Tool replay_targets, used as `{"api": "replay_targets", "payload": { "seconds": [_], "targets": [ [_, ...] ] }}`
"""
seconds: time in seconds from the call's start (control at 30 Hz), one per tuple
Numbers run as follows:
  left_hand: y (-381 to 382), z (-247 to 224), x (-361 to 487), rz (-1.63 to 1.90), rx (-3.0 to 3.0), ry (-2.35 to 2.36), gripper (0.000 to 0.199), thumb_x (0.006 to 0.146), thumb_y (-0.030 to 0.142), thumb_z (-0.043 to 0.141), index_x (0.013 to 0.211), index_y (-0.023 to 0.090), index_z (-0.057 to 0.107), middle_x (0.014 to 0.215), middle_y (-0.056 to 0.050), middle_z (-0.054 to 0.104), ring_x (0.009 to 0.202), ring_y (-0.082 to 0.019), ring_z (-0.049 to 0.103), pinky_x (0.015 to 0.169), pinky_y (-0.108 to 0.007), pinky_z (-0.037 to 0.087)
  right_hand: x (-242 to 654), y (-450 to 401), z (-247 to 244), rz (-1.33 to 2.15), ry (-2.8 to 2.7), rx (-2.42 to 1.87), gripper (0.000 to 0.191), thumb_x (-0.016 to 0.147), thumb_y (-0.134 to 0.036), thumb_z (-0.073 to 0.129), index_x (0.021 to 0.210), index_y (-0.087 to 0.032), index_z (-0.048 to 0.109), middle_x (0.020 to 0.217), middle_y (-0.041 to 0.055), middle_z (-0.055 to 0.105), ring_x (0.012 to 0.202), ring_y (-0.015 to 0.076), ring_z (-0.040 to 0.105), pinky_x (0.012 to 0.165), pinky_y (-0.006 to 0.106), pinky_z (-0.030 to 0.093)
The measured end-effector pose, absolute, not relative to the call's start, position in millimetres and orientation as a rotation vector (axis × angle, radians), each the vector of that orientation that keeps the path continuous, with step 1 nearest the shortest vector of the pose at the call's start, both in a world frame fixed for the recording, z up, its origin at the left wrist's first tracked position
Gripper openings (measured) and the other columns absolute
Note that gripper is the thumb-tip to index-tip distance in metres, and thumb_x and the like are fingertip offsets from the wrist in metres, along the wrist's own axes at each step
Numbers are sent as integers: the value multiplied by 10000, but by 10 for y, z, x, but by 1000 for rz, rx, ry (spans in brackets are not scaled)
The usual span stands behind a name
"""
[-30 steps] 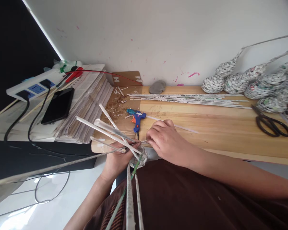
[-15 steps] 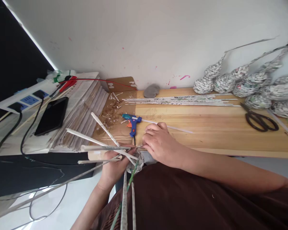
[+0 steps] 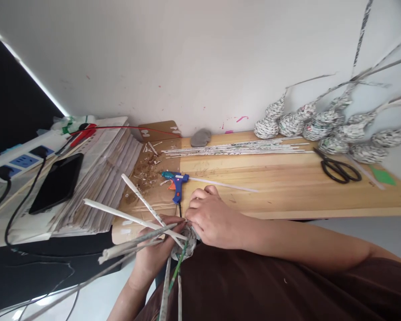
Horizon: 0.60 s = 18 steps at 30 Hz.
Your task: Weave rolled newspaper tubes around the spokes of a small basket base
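Note:
A small woven paper piece (image 3: 188, 246) sits at the table's front edge, with several rolled paper strips (image 3: 133, 219) and one green strip (image 3: 177, 269) sticking out of it. My left hand (image 3: 153, 249) is wrapped round its left side, fingers partly hidden under the strips. Against its upper right, my right hand (image 3: 209, 216) has its fingers closed on a paper strip, whose end is hidden by the fingers. Just beyond my hands lies a blue glue gun (image 3: 177, 180) with a white glue stick.
Behind lie a bundle of paper rolls (image 3: 240, 147) and a grey stone (image 3: 201, 137). Scissors (image 3: 341, 170) and woven gourd shapes (image 3: 330, 127) are at the right. Stacked newspapers (image 3: 103, 165), a phone (image 3: 56, 183) and a power strip (image 3: 23, 160) are at the left.
The view has shifted, so the table's things sit further left. My right hand has come closer to the woven piece. The rolled strips at the left have tilted and bunched together.

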<state>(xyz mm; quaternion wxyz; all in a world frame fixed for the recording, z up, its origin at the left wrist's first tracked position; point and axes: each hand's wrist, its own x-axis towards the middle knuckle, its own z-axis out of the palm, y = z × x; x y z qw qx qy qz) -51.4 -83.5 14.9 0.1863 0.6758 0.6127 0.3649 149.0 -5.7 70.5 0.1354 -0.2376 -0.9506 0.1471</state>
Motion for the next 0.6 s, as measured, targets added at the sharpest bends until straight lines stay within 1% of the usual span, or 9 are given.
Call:
{"api": "replay_targets", "payload": {
  "seconds": [0.1, 0.17, 0.3, 0.37, 0.43, 0.47, 0.5, 0.53, 0.6],
  "targets": [
    [-834, 140, -507, 1022, 1878, 1722, 166, 879, 325, 656, 889, 206, 770, 800, -53, 781, 845, -243, 745, 819, -360, 584, 1498, -63, 697, 456, -2749, -663, 159, 903, -213, 563, 771, -163, 638, 808, 44, 670, 938, 206, 485, 833, 411, 227],
    [-832, 152, -504, 1038, 1868, 1730, 181, 878, 344, 655, 870, 206, 773, 803, -56, 783, 837, -247, 748, 807, -359, 591, 1513, -63, 698, 422, -2743, -713, 172, 924, -229, 557, 784, -166, 637, 817, 49, 680, 947, 211, 494, 839, 413, 226],
    [-843, 165, -536, 1047, 1894, 1744, 215, 861, 393, 656, 876, 216, 776, 846, -49, 791, 831, -251, 750, 780, -352, 606, 1548, -64, 724, 312, -2699, -804, 204, 948, -315, 563, 835, -159, 632, 842, 60, 690, 942, 223, 511, 840, 413, 242],
    [-846, 145, -567, 1019, 1900, 1779, 212, 832, 437, 676, 891, 261, 778, 879, -18, 794, 815, -253, 752, 754, -357, 621, 1555, -61, 729, 282, -2707, -779, 203, 953, -287, 547, 815, -159, 624, 811, 50, 687, 909, 217, 516, 827, 412, 247],
    [-838, 116, -591, 1023, 1884, 1799, 235, 799, 498, 689, 915, 314, 778, 915, 10, 795, 820, -271, 749, 774, -400, 632, 1554, -51, 718, 236, -2727, -762, 167, 936, -243, 554, 813, -148, 615, 804, 59, 687, 896, 218, 515, 805, 409, 254],
    [-830, 105, -598, 1043, 1866, 1812, 249, 788, 520, 691, 908, 321, 780, 915, 16, 796, 835, -285, 750, 785, -420, 635, 1552, -45, 708, 220, -2729, -766, 154, 933, -233, 554, 820, -146, 612, 810, 62, 689, 894, 219, 514, 798, 408, 258],
    [-822, 100, -600, 1052, 1855, 1822, 252, 788, 533, 683, 894, 328, 783, 874, 24, 795, 834, -297, 751, 771, -433, 641, 1550, -41, 698, 206, -2732, -768, 145, 933, -224, 550, 829, -144, 611, 813, 64, 691, 893, 220, 514, 792, 407, 260],
    [-812, 99, -599, 1007, 1843, 1811, 243, 798, 530, 669, 920, 353, 782, 848, 39, 793, 854, -303, 751, 768, -446, 645, 1548, -39, 688, 196, -2733, -770, 143, 937, -219, 544, 838, -143, 613, 820, 64, 694, 894, 221, 513, 786, 406, 262],
    [-789, 106, -591, 993, 1852, 1769, 181, 804, 508, 665, 898, 403, 778, 779, 67, 781, 828, -299, 754, 730, -447, 655, 1548, -42, 678, 182, -2734, -765, 162, 951, -233, 535, 843, -146, 619, 835, 62, 702, 899, 222, 513, 779, 407, 262]
  ]
}}
